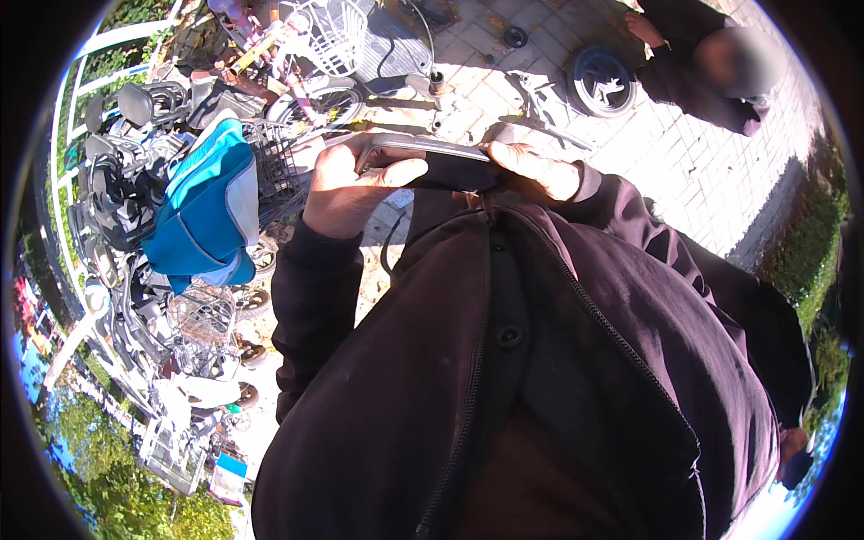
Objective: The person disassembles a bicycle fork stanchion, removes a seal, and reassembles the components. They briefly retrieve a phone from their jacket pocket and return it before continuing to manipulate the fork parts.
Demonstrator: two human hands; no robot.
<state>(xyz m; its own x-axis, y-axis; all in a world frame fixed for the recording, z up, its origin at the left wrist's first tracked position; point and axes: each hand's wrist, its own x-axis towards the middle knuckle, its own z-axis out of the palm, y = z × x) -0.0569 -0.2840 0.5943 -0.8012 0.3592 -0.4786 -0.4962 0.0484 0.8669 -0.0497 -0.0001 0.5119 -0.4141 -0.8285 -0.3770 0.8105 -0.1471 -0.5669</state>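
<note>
A smartphone (457, 169) is held sideways in front of my chest, its silver edge uppermost and its dark face toward me. My left hand (346, 187) grips one end, thumb along the near side. The other end is in my right hand (537, 169), whose thumb presses near its corner. Fingers behind the phone are mostly hidden. What the screen displays cannot be made out.
On the left lies a heap of bicycle parts with a blue cloth (202, 207) and a wire basket (202, 319). Ahead are a white basket (333, 36), a metal frame (544, 112) and a wheel (601, 81) on paving. Another person (684, 76) is at the upper right.
</note>
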